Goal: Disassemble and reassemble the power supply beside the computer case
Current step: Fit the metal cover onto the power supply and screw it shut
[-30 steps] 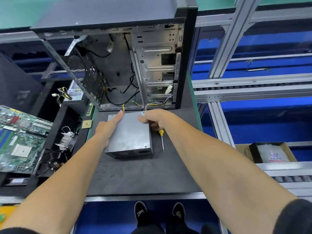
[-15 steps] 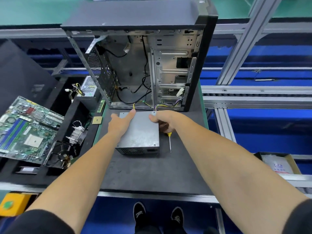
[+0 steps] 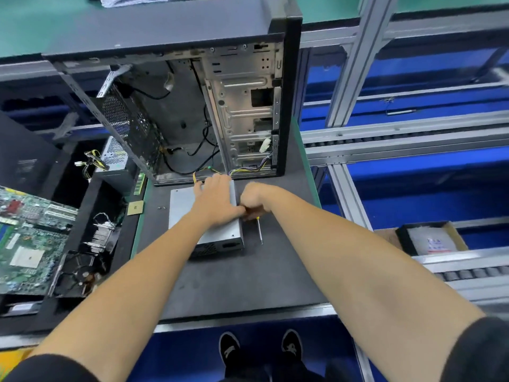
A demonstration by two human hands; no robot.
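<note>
- Left hand (image 3: 216,199) is lying flat on top of the power supply (image 3: 181,208), fingers straight, tips out at the far edge by the yellow wires (image 3: 198,175).
- Right hand (image 3: 254,199) sits just right of the left one, curled around the screwdriver (image 3: 259,230) handle; the shaft pokes back toward the person.
- Power supply's on the desk (image 3: 248,277), right in front of the open computer case (image 3: 209,106).
- Way off left of the left hand: a motherboard (image 3: 27,244).
</note>
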